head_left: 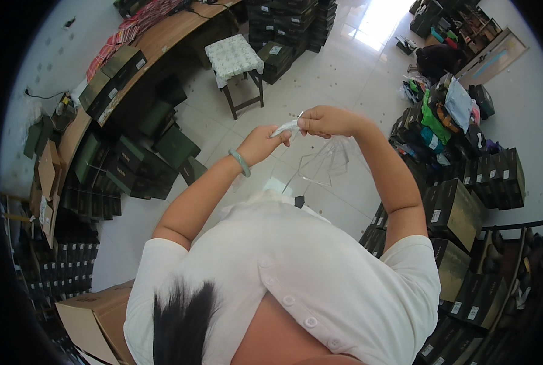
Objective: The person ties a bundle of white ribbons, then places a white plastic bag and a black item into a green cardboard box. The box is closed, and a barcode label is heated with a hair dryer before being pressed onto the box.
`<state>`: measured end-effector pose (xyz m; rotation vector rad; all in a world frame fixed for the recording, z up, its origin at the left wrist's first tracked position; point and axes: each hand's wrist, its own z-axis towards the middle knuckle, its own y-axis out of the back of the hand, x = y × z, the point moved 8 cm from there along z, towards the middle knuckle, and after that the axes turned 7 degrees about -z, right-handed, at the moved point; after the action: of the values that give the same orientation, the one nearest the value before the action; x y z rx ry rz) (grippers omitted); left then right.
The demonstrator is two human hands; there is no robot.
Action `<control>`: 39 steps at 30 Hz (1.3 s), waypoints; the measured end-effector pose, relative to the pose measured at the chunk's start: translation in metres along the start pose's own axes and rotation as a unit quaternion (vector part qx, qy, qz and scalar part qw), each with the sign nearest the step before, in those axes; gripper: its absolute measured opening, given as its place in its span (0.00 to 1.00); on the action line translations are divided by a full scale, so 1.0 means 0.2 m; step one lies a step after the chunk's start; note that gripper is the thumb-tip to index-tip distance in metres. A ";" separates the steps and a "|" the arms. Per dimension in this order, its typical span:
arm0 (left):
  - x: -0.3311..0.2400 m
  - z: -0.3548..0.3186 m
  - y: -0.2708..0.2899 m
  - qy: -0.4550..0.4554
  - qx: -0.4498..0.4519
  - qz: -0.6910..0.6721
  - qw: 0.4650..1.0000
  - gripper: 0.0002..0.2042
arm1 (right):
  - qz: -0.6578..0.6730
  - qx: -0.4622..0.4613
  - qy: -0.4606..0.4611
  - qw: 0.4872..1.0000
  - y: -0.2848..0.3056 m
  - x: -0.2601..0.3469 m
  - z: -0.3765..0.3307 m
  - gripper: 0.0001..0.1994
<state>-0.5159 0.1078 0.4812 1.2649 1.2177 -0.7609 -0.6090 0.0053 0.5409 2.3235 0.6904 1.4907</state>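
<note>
Above a tiled floor (338, 79) crowded with dark boxes (460, 207), a clear plastic bag (323, 163) is pinched by the left hand (260, 143) and right hand (323, 120), and could be torn if pulled apart too sharply.

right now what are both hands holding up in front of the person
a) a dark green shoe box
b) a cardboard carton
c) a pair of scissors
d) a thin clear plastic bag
d: the left hand and the right hand pinch the white bunched top of a clear plastic bag, which hangs see-through over the floor tiles.
</note>
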 end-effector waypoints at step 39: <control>0.02 0.27 0.24 -0.028 -0.206 -0.560 0.802 0.09 | 0.338 -0.069 0.100 0.933 -0.38 -0.02 0.26 0.19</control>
<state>-0.4570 0.0674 0.4834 0.0364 1.9447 -1.2397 -0.5805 0.0669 0.4786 2.4376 -0.2199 1.9875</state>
